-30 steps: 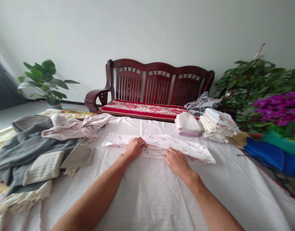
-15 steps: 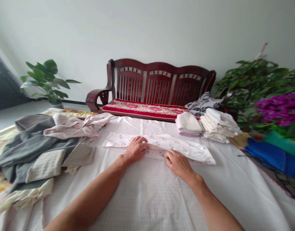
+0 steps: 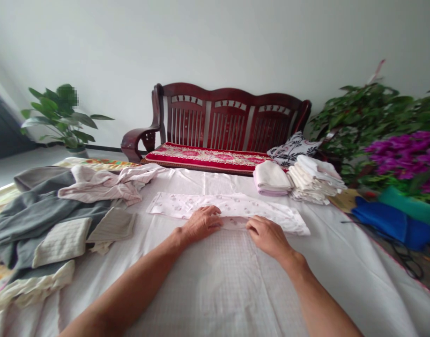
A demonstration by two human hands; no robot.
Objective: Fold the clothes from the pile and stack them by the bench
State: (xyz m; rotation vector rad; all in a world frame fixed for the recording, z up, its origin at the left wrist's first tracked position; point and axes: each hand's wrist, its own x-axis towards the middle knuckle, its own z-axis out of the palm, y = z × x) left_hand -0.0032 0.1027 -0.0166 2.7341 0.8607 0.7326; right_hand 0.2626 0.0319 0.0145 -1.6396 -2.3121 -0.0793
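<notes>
A pale pink cloth (image 3: 236, 204) with a small printed pattern lies folded in a long strip across the white bedding. My left hand (image 3: 203, 222) is at its near edge, left of the middle, with the fingers curled down onto the fabric. A little to the right, my right hand (image 3: 266, 234) pinches the same near edge between thumb and fingers. Between the two hands the edge is slightly raised. My fingertips are partly hidden by the hands themselves.
Grey clothing (image 3: 42, 206), a pink striped garment (image 3: 99, 184) and a beige folded cloth (image 3: 62, 241) lie at the left. Folded cloths (image 3: 272, 176) and a white stack (image 3: 315, 180) stand back right. Behind is a wooden bench (image 3: 227, 112); blue fabric (image 3: 390, 222) lies right.
My left hand has shifted slightly down and right, and my right hand slightly right along the cloth's near edge. The whole view has moved a little.
</notes>
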